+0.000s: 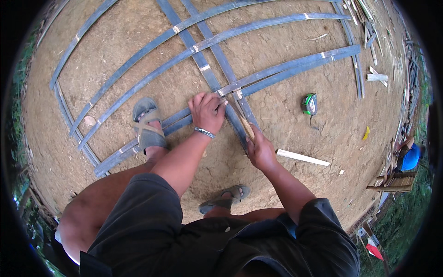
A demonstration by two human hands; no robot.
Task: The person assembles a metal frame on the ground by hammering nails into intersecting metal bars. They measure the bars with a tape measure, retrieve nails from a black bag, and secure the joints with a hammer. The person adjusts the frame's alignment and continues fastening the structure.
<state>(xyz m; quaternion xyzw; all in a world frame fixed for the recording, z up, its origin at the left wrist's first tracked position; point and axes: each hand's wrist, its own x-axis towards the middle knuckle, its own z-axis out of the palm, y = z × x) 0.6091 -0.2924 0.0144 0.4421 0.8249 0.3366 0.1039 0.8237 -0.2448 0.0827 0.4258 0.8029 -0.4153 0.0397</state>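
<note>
A lattice of long blue-grey bamboo strips [152, 78] lies on the ground, pale patches marking their joints. At a crossing near the middle, my left hand [207, 113] is closed over a strip with its fingers curled and thumb near the edge; its palm side is hidden. Just right of it, my right hand [262, 150] grips a narrow brown piece with a pale wooden face [248, 128], reaching up toward the crossing. Whether that is a tool or split bamboo I cannot tell. A pale split stick [302, 157] lies beside my right wrist.
A green and black tape measure [309, 104] rests on the dirt to the right, with a yellow scrap [366, 133] farther right. Bamboo offcuts [371, 34] are strewn at the far right. My left sandal [148, 122] is among the strips. A person in blue [410, 157] is at the right edge.
</note>
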